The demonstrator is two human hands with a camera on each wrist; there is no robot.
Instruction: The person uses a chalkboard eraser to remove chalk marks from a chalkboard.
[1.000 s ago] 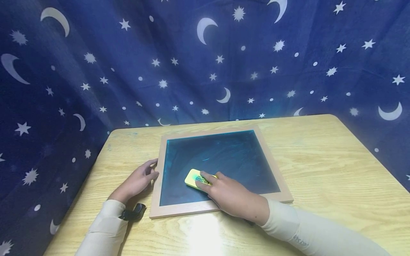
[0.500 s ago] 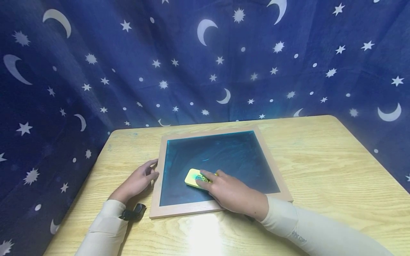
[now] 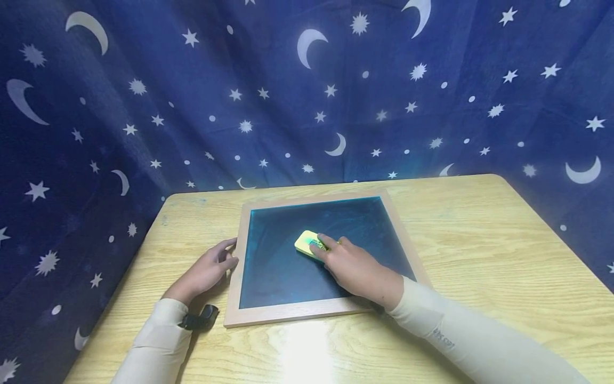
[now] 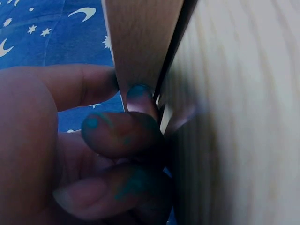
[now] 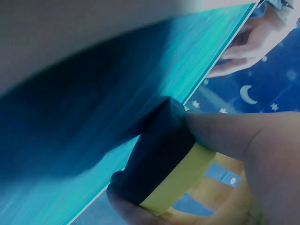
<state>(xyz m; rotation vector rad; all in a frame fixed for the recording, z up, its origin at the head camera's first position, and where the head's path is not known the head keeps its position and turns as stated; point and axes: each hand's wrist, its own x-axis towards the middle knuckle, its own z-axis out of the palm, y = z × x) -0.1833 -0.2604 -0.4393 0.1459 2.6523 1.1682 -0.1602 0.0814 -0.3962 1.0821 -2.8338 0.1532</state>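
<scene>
My right hand [image 3: 357, 269] grips a yellow board eraser [image 3: 306, 242] and holds it on a dark, wood-framed chalkboard [image 3: 283, 288]. In the right wrist view, the eraser [image 5: 180, 180] shows its black felt side between thumb and fingers, tilted close to the board's blue-green smeared surface. My left hand [image 3: 208, 272] rests at the board's left edge, fingertips touching the wooden frame. The left wrist view has bent fingers [image 4: 124, 133] with blue-green chalk on them against the frame's side [image 4: 145, 42]. Parts of the right fingers are hidden behind the eraser.
The board lies flat on a light wooden table [image 3: 479, 240] with rounded far corners. Behind and to the left hangs a blue cloth [image 3: 278, 69] printed with moons and stars. A black wrist device [image 3: 203, 318] is strapped to the left sleeve.
My right hand has slid the eraser up and to the right across the board. The small chalk stroke seen earlier no longer shows; the eraser lies over that spot. My left hand stays put.
</scene>
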